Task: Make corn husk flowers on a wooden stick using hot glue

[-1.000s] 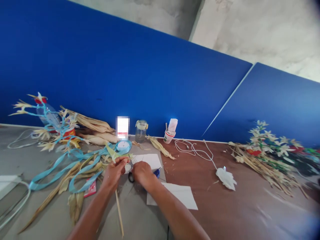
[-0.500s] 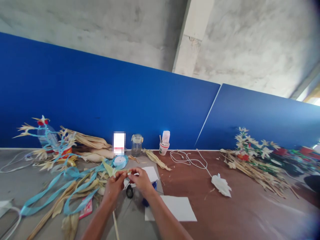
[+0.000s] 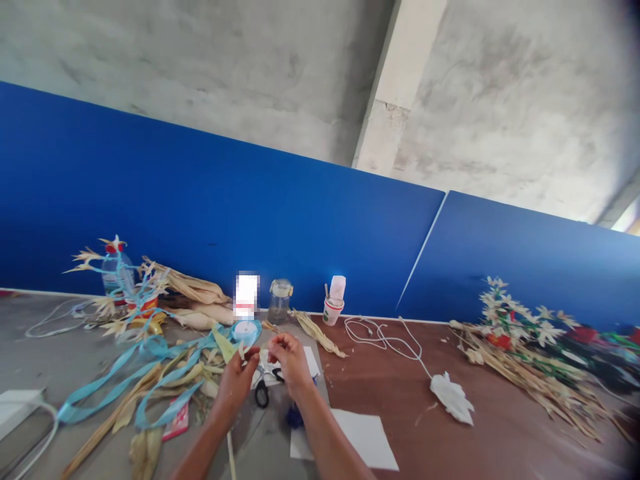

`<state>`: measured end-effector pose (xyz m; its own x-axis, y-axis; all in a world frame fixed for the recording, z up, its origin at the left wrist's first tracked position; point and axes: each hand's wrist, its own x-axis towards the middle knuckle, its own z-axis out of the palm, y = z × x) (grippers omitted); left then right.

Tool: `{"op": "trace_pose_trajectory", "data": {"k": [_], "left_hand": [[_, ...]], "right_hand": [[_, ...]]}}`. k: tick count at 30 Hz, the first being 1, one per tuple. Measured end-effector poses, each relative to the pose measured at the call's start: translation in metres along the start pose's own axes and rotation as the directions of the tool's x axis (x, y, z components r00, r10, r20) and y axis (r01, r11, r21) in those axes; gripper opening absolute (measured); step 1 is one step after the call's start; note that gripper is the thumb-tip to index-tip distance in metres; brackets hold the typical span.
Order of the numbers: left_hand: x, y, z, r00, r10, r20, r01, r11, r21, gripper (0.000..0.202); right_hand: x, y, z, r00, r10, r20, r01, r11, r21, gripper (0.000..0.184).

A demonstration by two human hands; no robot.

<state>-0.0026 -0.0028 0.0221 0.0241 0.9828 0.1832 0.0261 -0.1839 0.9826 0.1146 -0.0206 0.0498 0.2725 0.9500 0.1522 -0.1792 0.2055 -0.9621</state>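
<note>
The left hand (image 3: pixel 237 385), fingers nearly closed, pinched a pale husk strip (image 3: pixel 243 349) near the black-handled scissors (image 3: pixel 261 394); whether the right hand (image 3: pixel 291 363) held anything in its curled fingers could not be determined, and a loosened left pinch risked dropping the strip.

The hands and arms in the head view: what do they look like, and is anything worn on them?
Both are a person's own. The left hand and right hand show no gloves, and the slim, tapering forearms show no sleeves, watch, cables or markings. Any ring would be too small to tell.
</note>
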Motion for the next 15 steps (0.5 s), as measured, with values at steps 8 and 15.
{"op": "trace_pose_trajectory", "data": {"k": [8,15], "left_hand": [[-0.0035,-0.0033,0.0032,0.977,0.197,0.085,-0.209,0.961,0.178,0.023],[-0.0036,-0.0102,0.0042,0.972,0.219,0.091,-0.236,0.922,0.306,0.014]], "right_hand": [[-0.0021,-0.0103,0.0026,0.985,0.010,0.170,-0.014,1.000,0.021,0.009],[-0.0026,-0.0077,0.0029,0.981,0.056,0.184,-0.040,0.995,-0.093,0.005]]}}
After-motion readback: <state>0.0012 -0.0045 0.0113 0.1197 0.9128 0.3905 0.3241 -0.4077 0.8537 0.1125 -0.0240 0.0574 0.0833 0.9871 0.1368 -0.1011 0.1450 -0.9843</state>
